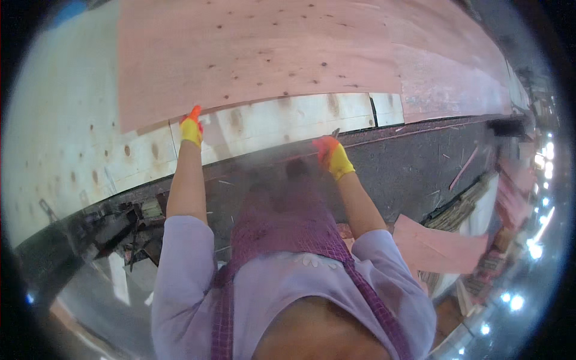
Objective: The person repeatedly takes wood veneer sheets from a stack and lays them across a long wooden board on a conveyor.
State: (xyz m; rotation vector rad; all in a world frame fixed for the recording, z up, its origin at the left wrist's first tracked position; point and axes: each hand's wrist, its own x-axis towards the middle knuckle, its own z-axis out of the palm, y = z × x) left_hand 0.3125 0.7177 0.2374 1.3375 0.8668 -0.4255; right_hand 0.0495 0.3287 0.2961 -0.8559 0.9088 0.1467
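A large pinkish wood veneer sheet (258,54) with dark knots lies over pale sheets. My left hand (192,128), in a yellow glove with orange fingers, is closed at its near edge and appears to pinch it. Below that edge shows a strip of pale wood sheet (282,117) with brown knots. My right hand (336,157), gloved the same way, is beside the pale strip's near edge, with its fingers closed around a small tool. Only the tool's short dark tip (336,132) sticks out; the rest is hidden in the glove.
Another pink sheet (450,84) adjoins at the right. A dark ledge (420,153) with wood slivers runs along the near side of the stack. Pink veneer scraps (441,243) and piled offcuts (465,207) lie at lower right; more scraps (120,279) lie at lower left.
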